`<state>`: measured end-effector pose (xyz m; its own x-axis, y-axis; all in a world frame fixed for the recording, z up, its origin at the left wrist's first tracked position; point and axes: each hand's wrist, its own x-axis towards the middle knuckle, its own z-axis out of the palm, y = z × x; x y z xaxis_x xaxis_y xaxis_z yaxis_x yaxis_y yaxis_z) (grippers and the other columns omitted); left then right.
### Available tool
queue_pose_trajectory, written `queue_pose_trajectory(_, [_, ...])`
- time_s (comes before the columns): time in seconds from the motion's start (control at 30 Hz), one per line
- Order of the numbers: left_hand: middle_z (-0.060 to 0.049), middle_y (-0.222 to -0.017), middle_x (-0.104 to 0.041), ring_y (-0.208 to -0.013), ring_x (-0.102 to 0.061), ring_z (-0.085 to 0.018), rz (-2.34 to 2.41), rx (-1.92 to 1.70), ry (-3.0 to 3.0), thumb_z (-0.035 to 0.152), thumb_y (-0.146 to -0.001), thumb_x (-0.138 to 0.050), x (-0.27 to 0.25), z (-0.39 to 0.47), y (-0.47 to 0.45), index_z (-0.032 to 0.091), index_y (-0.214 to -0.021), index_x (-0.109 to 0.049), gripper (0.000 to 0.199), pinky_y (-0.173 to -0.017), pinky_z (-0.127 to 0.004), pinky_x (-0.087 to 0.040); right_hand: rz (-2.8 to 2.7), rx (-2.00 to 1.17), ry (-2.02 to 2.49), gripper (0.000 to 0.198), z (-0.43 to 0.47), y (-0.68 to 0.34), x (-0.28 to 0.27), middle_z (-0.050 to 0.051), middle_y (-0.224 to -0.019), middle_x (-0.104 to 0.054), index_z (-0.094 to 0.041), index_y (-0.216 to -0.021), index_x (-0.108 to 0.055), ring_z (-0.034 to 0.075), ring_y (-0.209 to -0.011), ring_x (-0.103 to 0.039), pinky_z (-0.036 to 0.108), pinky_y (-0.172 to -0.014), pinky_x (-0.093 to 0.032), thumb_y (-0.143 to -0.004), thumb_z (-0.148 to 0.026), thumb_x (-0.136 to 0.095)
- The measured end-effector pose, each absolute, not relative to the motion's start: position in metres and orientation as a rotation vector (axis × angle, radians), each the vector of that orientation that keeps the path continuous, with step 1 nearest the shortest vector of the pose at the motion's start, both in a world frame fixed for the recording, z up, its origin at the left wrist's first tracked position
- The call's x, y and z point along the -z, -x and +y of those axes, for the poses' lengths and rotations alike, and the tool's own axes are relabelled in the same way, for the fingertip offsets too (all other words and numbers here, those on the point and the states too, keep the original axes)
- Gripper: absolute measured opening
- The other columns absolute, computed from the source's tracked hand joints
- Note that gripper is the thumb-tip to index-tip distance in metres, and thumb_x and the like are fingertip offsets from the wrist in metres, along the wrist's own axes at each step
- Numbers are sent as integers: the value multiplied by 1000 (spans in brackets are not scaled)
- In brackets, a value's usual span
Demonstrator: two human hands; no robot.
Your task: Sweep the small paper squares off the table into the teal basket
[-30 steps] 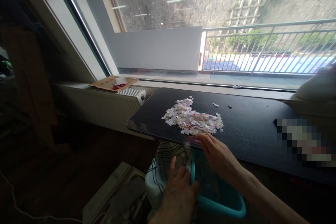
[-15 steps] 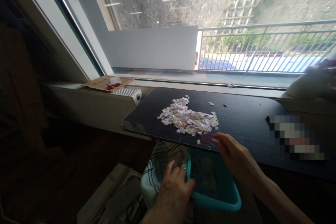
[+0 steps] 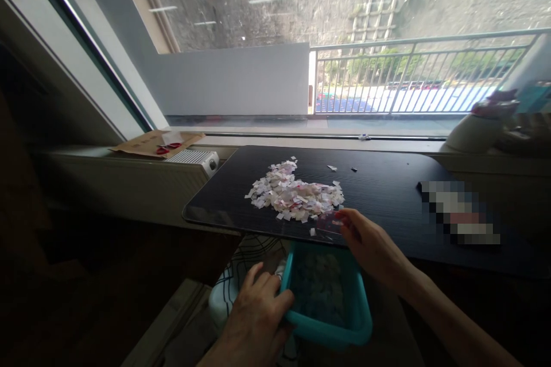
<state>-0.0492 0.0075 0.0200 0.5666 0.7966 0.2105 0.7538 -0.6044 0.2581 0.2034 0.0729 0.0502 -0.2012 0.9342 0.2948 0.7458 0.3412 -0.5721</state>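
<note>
A heap of small paper scraps (image 3: pixel 297 194), mostly white with some pinkish pieces, lies on the black tabletop (image 3: pixel 379 189). My right hand (image 3: pixel 365 238) is closed on a thin see-through pinkish plastic card (image 3: pixel 329 222), held low at the table's front edge, close to the heap's near right side. One loose scrap (image 3: pixel 313 232) rests just left of the card. Below the edge is a teal plastic bin (image 3: pixel 364 321) with pale scraps in its shaded inside. My left hand (image 3: pixel 262 301) grips the bin's left rim, its thumb at the rim and its other fingers partly hidden.
Red-handled scissors (image 3: pixel 167 148) lie on a brown paper envelope (image 3: pixel 138 145) on the radiator at left. A pixelated object (image 3: pixel 460 215) occupies the table's right side. Checked cloth (image 3: pixel 232 266) covers something pale beside the bin. Beyond the table stands a window with a railing outside.
The whole view has shifted left as the camera turned rightward. My right hand with the card has barely moved against the heap. My left hand stays on the bin's rim.
</note>
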Motion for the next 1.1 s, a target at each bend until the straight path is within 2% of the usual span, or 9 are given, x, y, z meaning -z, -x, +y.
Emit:
queue_pose_trajectory(0.2, [1, -77, -51, -78, -48, -21, 1309, -474, -2642, 15, -71, -63, -17, 7, 46, 21, -76, -56, 11, -96, -50, -23, -2010, -449, 1506, 26, 68, -204, -56, 6, -91, -63, -18, -110, -52, 16, -76, -60, 26, -66, -46, -89, -25, -37])
queue_pose_trajectory(0.43, [0, -80, -53, -81, -49, -21, 1324, -368, -2619, 16, -72, -65, -22, 7, 46, 21, -77, -57, 11, -97, -50, -22, -1863, -586, 1652, 30, 78, -201, -47, 1, -74, -62, -20, -110, -53, 16, -63, -58, 27, -57, -42, -83, -28, -43])
queue_pose_trajectory(0.7, [0, -81, -54, -82, -50, -21, 1340, -352, -2612, 16, -70, -67, -24, 5, 47, 21, -78, -57, 14, -98, -50, -21, -1788, -788, 1495, 37, 87, -183, -48, 0, -74, -60, -16, -117, -51, 15, -64, -56, 26, -58, -42, -83, -29, -44])
queue_pose_trajectory(0.97, [0, -81, -54, -83, -50, -21, 1354, -336, -2610, 16, -71, -68, -24, 5, 46, 21, -78, -58, 14, -98, -50, -21, -1932, -550, 1608, 36, 84, -192, -55, 1, -73, -62, -18, -115, -54, 15, -63, -57, 26, -55, -40, -83, -27, -42])
queue_pose_trajectory(1.1, [1, -80, -52, -81, -50, -21, 1355, -323, -2623, 18, -71, -68, -23, 7, 45, 21, -77, -57, 12, -98, -51, -22, -1931, -377, 1713, 38, 90, -209, -58, 3, -79, -65, -19, -118, -54, 17, -67, -60, 28, -58, -42, -84, -29, -42])
